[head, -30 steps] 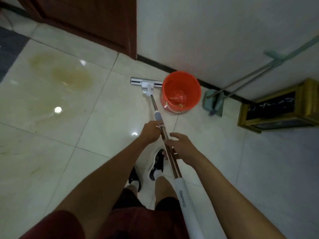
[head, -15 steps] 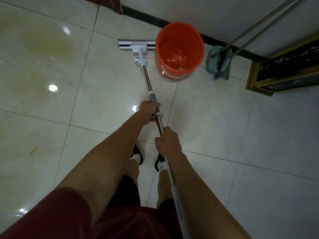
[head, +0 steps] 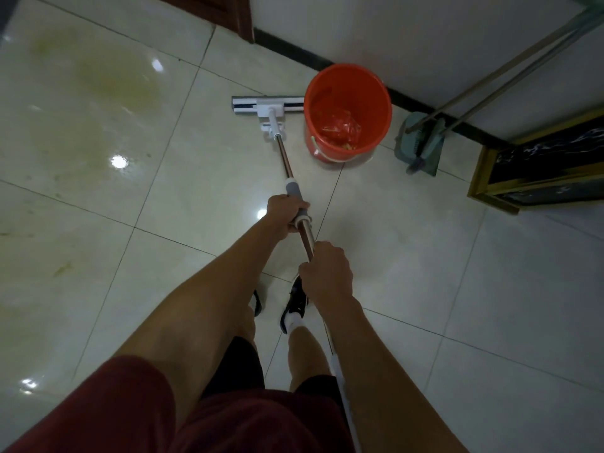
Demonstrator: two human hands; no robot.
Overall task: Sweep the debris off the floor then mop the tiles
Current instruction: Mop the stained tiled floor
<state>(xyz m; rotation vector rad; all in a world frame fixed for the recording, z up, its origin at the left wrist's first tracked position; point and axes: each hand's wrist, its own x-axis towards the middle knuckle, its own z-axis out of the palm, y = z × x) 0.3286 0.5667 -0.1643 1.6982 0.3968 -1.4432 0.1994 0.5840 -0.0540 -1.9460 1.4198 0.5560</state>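
1. Both hands grip the mop pole: left hand at the grey collar, right hand below it.
2. The mop head lies flat, apparently touching the orange bucket; a rightward stroke could tip it.
3. The yellow-stained tiles look wet: slip hazard.

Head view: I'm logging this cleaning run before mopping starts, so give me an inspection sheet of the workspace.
Surface: glossy pale floor tiles; a yellowish stain spreads at upper left.
Job's things: mop, its flat head on the floor beside the orange bucket; whether they touch is unclear.
Clutter: red bag and scraps inside the bucket; green dustpan and broom leaning against the wall.
Grippers: left hand grips the grey sleeve; right hand grips the metal pole lower down.
Cables: nothing seen.
Surroundings: white wall with dark skirting, brown door, gold-framed black cabinet.
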